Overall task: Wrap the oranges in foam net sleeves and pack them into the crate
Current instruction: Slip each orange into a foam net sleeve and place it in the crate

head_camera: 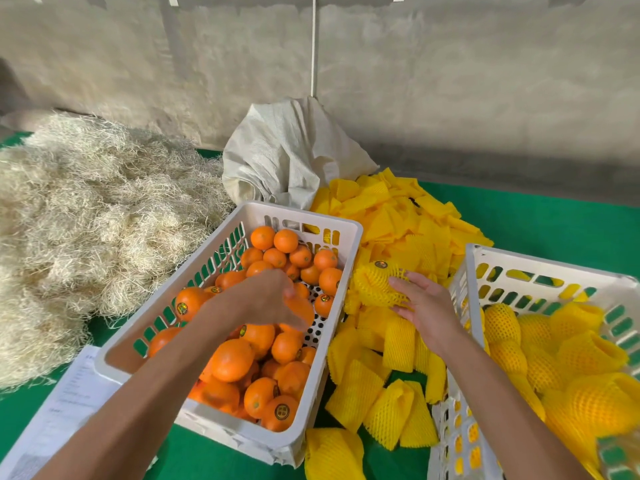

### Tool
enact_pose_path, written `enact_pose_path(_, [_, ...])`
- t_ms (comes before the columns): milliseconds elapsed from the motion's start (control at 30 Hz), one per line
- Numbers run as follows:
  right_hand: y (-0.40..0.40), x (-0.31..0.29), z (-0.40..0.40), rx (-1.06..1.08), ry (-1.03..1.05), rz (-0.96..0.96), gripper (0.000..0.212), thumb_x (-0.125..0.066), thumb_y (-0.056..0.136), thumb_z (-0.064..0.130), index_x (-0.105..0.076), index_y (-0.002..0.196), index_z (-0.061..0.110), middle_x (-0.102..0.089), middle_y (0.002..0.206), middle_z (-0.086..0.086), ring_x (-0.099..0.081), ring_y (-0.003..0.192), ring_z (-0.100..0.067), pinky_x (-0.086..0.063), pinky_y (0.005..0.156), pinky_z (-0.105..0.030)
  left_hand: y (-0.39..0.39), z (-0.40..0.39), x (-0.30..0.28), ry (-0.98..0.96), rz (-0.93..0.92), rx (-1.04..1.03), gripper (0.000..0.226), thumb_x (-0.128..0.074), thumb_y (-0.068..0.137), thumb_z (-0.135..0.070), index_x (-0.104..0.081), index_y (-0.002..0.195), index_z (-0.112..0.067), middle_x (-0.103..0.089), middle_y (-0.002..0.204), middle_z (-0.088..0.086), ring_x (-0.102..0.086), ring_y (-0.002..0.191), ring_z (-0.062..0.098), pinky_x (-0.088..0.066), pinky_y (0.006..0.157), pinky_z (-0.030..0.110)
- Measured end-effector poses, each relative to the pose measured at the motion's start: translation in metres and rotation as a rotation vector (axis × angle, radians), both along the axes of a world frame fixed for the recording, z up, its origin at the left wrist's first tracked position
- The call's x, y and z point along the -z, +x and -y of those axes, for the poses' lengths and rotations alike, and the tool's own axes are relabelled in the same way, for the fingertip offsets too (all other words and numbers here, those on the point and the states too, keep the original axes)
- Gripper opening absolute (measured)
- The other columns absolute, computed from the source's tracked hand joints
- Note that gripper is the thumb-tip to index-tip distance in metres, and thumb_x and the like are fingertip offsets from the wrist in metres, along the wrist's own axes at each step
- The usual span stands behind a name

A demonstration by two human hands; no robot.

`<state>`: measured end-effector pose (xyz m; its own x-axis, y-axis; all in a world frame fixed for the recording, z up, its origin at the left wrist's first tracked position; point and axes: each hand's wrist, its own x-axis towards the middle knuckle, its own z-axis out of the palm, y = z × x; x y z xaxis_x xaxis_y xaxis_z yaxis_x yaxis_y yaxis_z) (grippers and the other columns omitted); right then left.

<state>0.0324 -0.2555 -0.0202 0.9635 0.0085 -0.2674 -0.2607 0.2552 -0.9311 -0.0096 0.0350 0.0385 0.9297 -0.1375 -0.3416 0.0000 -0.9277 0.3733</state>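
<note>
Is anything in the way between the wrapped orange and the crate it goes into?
Nothing visible blocks it. The right hand holds the wrapped orange just left of the crate, over the loose sleeves. Only the crate's near wall lies between, so it must be lifted over. Inside, wrapped oranges already fill much of it.

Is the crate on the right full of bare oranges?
No, the right crate holds oranges in yellow sleeves; the bare oranges lie in the other crate.

The left hand is motion-blurred, so whether its fingers close on the round orange fruit beneath them cannot be told. Right of the right hand's grip, the white slotted plastic crate runs off the picture's edge.
</note>
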Motion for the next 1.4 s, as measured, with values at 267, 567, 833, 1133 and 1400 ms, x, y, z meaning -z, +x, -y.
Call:
enact_pose_path(267, [-0.003,0.0,0.0,0.105,-0.217,0.197,0.021,-0.078,0.09,0.028,-0.067,0.103,0.04,-0.07,0.109,0.016,-0.068,0.096,0.004,-0.056,0.07,-0.019,0.016,0.081,0.006,-0.78,0.309,-0.176,0.053,-0.09,0.074,-0.047,-0.074,0.119,-0.024,-0.075,0.11,-0.013,-0.07,0.1,-0.002,-0.059,0.087,0.026])
enact_pose_path(567, [0.006,-0.013,0.024,0.201,-0.178,0.259,0.022,-0.066,0.097,0.03,-0.072,0.119,0.028,-0.075,0.115,0.005,-0.068,0.111,-0.014,-0.057,0.094,-0.036,0.047,0.143,0.031,-1.418,-0.207,-0.35,0.089,-0.089,0.063,-0.043,-0.061,0.134,0.002,-0.062,0.138,0.018,-0.06,0.13,0.033,-0.055,0.101,0.054])
enact_pose_path(833, [0.014,-0.009,0.037,0.055,-0.255,0.146,0.024,-0.064,0.097,0.042,-0.072,0.118,0.033,-0.073,0.112,0.016,-0.064,0.111,-0.005,-0.049,0.105,-0.043,0.05,0.145,0.053,-1.553,-0.388,-0.238,0.101,-0.099,0.047,-0.056,-0.062,0.133,-0.017,-0.064,0.136,0.011,-0.06,0.129,0.032,-0.05,0.108,0.055])
enact_pose_path(1133, [0.012,-0.001,0.029,0.097,-0.547,0.351,0.028,-0.053,0.104,0.039,-0.069,0.109,0.017,-0.071,0.103,0.0,-0.066,0.1,-0.017,-0.052,0.081,-0.027,0.05,0.145,0.062,-1.457,-0.269,-0.238,0.075,-0.09,0.062,-0.053,-0.067,0.123,-0.015,-0.07,0.117,0.001,-0.062,0.108,0.019,-0.049,0.086,0.035])
enact_pose_path(1400, [0.007,-0.004,0.029,0.142,-1.085,0.621,0.029,-0.056,0.105,0.027,-0.068,0.126,0.012,-0.063,0.116,-0.002,-0.061,0.1,-0.017,-0.052,0.08,-0.03,0.048,0.151,0.061,-1.303,-0.056,-0.502,0.084,-0.092,0.047,-0.059,-0.074,0.113,-0.01,-0.073,0.107,0.008,-0.06,0.095,0.024,-0.043,0.08,0.038])
